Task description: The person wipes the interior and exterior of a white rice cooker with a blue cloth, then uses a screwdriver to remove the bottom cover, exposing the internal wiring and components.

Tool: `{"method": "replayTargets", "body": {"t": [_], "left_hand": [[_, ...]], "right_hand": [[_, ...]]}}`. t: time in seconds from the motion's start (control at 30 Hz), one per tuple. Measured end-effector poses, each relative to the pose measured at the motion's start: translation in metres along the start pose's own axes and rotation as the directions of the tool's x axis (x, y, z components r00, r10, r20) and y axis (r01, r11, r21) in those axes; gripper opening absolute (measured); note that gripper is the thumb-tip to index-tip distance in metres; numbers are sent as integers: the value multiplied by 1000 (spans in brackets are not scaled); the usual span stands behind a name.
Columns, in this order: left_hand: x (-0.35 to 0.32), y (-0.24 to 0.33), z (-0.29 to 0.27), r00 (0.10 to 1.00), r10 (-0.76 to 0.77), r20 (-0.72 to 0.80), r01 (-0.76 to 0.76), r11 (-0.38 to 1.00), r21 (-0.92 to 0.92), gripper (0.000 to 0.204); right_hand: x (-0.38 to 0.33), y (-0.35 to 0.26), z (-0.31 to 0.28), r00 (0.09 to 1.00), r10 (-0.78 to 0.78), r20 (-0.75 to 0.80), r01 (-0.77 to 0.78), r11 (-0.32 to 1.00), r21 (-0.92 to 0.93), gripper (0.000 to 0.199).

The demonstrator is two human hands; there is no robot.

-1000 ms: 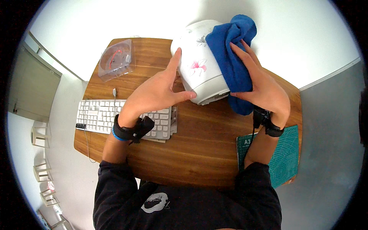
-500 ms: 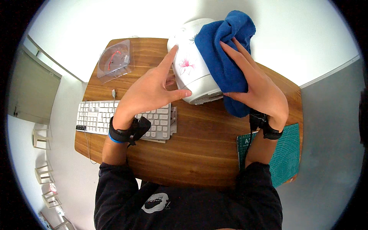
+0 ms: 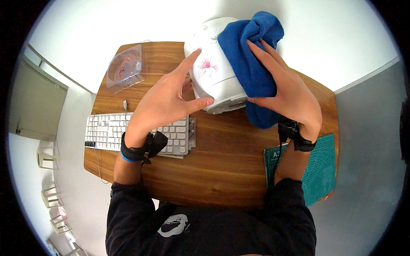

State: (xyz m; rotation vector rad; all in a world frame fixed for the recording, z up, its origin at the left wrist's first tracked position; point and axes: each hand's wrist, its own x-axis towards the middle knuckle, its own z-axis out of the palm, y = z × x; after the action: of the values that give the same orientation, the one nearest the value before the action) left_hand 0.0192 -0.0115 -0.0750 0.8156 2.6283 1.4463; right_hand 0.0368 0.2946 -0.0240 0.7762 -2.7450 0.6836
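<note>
A rounded white appliance point(image 3: 218, 85), printed with pink flowers, stands tilted at the far middle of the table. My left hand point(image 3: 164, 100) spans its left side, with the thumb on the lower front edge and the fingers reaching up along the shell. A dark blue cloth point(image 3: 243, 64) drapes over the appliance's right side and hangs past its lower edge. On that cloth, my right hand point(image 3: 290, 89) presses with fingers spread above and thumb below, holding it against the appliance. Whatever lies under the cloth is hidden.
The wooden table point(image 3: 213, 170) carries a white keyboard point(image 3: 109, 128) with a cable at the left, partly behind my left wrist. Farther back sits a clear plastic tray point(image 3: 126, 68) with a red wire. At the right is a green cutting mat point(image 3: 318, 170), partly under my right forearm.
The white appliance has shifted slightly away from me, tilting a little. My right fingertips have moved slightly up the cloth with it. My left hand keeps nearly the same grip.
</note>
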Motion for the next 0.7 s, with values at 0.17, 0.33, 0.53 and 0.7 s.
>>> {"method": "replayTargets", "body": {"t": [0.17, 0.33, 0.53, 0.7], "left_hand": [[-1, 8, 1, 999, -16, 32, 16, 1000, -18, 108], [-3, 2, 12, 998, 56, 19, -59, 979, 193, 125], [3, -8, 24, 1000, 24, -19, -20, 986, 166, 138], [5, -15, 23, 994, 93, -57, -81, 980, 180, 128]], "right_hand": [[-2, 5, -1, 1000, 7, 15, -7, 1000, -2, 115], [-2, 5, 0, 999, 22, 30, -22, 1000, -2, 115], [-1, 8, 2, 998, 57, 33, -58, 998, 35, 117], [0, 9, 3, 997, 58, 55, -59, 998, 30, 124]]}}
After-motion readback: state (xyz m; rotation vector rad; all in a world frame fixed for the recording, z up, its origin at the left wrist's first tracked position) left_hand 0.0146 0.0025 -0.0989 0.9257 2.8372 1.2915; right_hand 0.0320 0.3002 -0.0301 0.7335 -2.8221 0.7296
